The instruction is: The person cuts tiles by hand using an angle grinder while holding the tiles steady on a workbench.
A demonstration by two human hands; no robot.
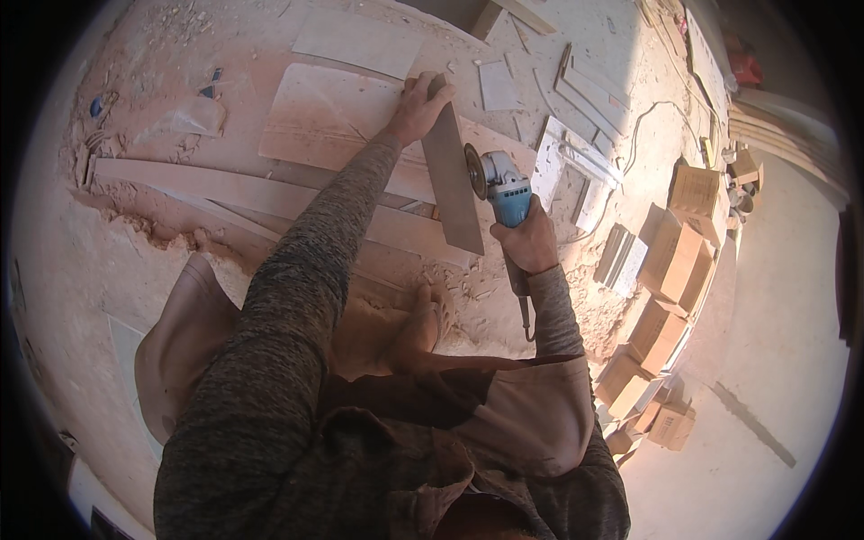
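Observation:
My left hand [421,110] is closed around the far end of a long, narrow grey tile strip [453,184], which stands tilted in front of me. In my right hand [531,241] is an angle grinder [509,196] with a blue body and a silver head, gripped by its handle. Its round disc [475,171] is right beside the strip's right edge; whether they touch I cannot tell. The grinder's cord hangs down past my right wrist. Beneath the strip lie larger dusty tiles [315,115] and a long plank-like piece [225,187].
Opened cardboard boxes [670,256] stand in a row on the right. White tile offcuts [562,162] and thin strips lie beyond the grinder. A cable [641,117] curls across the dusty ground at the far right. My bare foot [430,315] is close below the strip.

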